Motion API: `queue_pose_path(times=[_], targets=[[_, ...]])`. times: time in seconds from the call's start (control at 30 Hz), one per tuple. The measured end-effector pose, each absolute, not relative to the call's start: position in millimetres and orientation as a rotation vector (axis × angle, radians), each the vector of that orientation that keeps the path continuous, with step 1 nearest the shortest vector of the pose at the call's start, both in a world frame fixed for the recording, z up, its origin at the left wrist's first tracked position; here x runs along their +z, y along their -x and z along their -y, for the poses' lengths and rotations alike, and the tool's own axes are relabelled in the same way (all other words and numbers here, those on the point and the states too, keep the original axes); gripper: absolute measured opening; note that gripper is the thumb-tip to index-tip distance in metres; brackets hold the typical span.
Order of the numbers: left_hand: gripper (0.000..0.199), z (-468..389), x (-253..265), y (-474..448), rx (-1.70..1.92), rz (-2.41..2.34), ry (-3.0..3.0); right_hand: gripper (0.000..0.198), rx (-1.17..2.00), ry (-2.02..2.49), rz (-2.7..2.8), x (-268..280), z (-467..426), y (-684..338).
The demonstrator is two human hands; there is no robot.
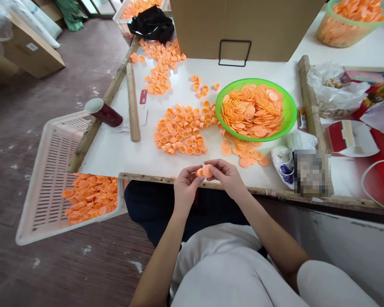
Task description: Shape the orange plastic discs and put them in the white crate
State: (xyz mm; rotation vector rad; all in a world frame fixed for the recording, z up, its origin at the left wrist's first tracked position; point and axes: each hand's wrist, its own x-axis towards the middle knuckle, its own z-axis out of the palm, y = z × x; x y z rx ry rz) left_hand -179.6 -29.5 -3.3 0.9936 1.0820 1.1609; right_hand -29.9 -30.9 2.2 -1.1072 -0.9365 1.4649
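Observation:
Close to the table's front edge, my left hand (188, 184) pinches a small orange plastic cup (199, 172). Right beside it, my right hand (226, 175) holds a flat round orange disc (207, 171) between thumb and fingers. Cup and disc are side by side; whether they touch I cannot tell. Just beyond my hands lies a spread of orange cups (182, 132), many with their mouths up or sideways. To its right, a green bowl (290, 117) is heaped with orange discs (252, 111). More loose discs (243, 151) lie in front of the bowl.
A white crate (56, 157) with orange pieces stands left, below the table. A dark red mug (107, 114) and a wooden strip (133, 102) lie on the left. A cardboard box (243, 25) stands at the back. Plastic bags (333, 89) and packets sit right, behind a wooden rail (310, 102).

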Motion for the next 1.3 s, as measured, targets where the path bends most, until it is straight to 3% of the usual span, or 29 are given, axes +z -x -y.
queue_pose_path(times=[0.63,0.93,1.3], targets=[[0.043,46,-5,177,1.128,-1.197,-1.068,0.021,1.206,1.27,1.2,2,38,38],[0.032,45,1,180,1.064,-1.155,-1.283,0.026,1.357,1.248,1.074,-2,34,34],[0.038,47,2,178,1.129,-1.128,-1.0,0.028,1.4,1.224,1.158,-2,34,37]])
